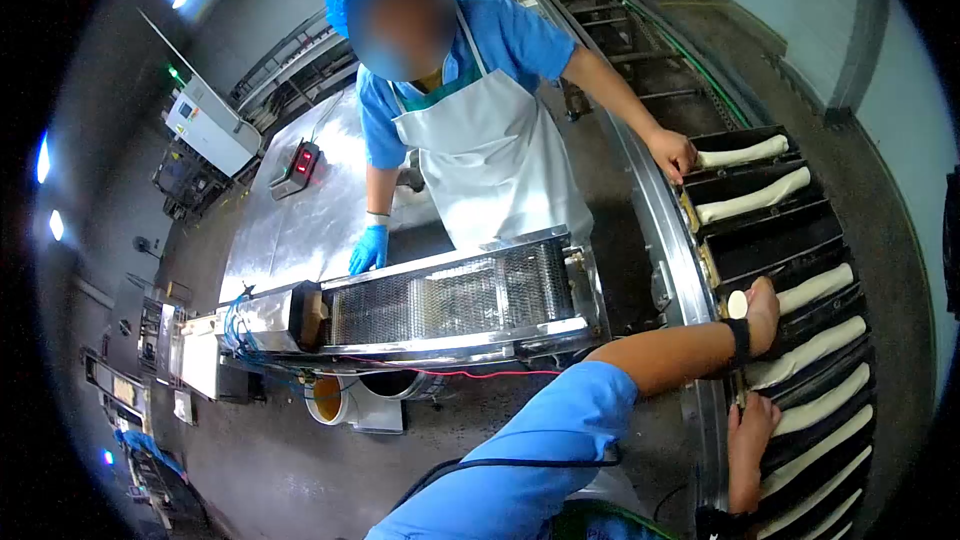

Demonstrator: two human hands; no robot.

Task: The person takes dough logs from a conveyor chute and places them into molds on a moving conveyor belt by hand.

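My left hand [762, 315], with a dark band at the wrist, reaches over the row of black tins. It is closed on a dough strip [815, 288]; a pale rounded dough end sticks out beside my fingers. My right hand [752, 435] lies at the near rim of a tin, lower in view. Its fingers are bent but apart, close to the end of another dough strip [825, 402], and I see nothing held in it. Between my hands a further dough strip [808, 352] lies in its tin. The contact under my fingers is partly hidden.
Opposite me a co-worker in a white apron [490, 160] has a bare hand [672, 153] at the upper tins and a gloved hand [370, 248] by a steel table [270, 240]. A mesh conveyor [450, 295], a scale [296, 168] and a bucket [328, 402] stand leftward.
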